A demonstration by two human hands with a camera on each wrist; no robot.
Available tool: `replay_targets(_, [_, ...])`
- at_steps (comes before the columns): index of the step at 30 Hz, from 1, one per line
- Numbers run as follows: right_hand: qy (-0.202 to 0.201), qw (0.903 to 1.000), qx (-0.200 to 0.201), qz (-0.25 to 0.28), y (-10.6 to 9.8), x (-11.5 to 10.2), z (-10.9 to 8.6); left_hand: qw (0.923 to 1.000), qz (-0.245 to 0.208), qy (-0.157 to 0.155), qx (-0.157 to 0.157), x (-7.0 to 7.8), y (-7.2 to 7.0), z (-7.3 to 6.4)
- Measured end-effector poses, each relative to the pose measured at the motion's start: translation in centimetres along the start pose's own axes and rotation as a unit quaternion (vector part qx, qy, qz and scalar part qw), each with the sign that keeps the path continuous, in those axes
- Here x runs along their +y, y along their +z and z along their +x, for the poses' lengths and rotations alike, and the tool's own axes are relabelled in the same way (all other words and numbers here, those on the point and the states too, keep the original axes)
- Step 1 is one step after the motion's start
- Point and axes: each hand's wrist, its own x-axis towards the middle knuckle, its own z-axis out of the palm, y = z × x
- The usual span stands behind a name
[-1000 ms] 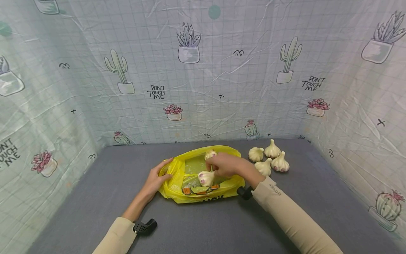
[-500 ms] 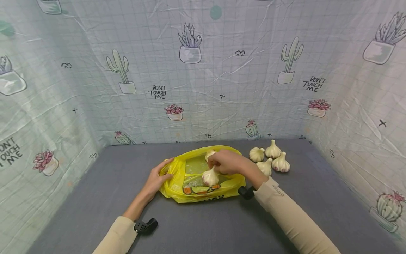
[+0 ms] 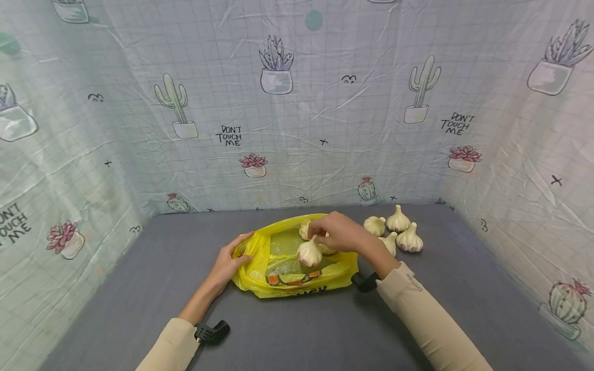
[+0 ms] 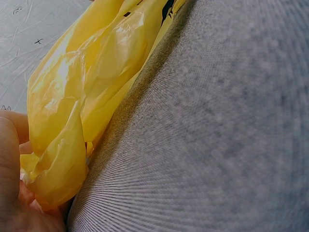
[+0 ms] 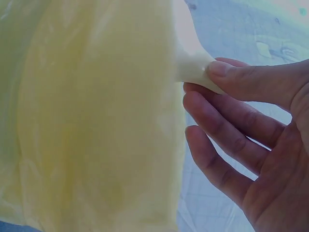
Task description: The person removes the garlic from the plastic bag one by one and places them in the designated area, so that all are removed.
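Observation:
A yellow plastic bag [image 3: 252, 283] lies on its side with its mouth spread wide. At its left end my left hand [image 3: 228, 264] holds the rim, thumb inside the opening; in the left wrist view, fingers [image 4: 9, 159] lie around the crumpled plastic. My right hand [image 3: 341, 233] pinches a garlic bulb [image 3: 309, 254] by its stem, and the bulb hangs over the bag's mouth. The right wrist view has thumb and forefinger on the pale stem [image 5: 195, 67], with the bag wall covering the rest. Another garlic bulb [image 3: 304, 229] shows in the bag, partly behind the right hand.
Several garlic bulbs [image 3: 410, 238] are grouped on the grey table [image 3: 287, 330], right of the bag. The right forearm partly covers the nearest one. A cactus-print curtain [image 3: 297, 129] encloses the back and sides. Each wrist carries a small black camera [image 3: 212, 332].
The right hand has shifted slightly right and up, with the pinched garlic bulb moving along and turning more upright. The left hand stays at the bag's rim.

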Motion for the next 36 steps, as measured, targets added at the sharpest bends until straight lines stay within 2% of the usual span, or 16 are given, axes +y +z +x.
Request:
replay_targets(16, [0.028, 0.9982, 0.046, 0.024, -1.7, -0.6, -1.9, 1.0000, -0.003, -0.004, -0.002, 0.1, 0.1, -0.1])
replay_targets(23, [0.014, 0.9972, 0.070, 0.025, -2.6, -1.0, -3.0, 1.0000, -0.005, -0.005, -0.001, 0.1, 0.1, -0.1])
replay_targets(36, [0.003, 0.9959, 0.083, 0.036, -3.0, -0.7, -4.7, 1.0000, -0.001, -0.004, -0.003, 0.2, 0.0, -0.1])
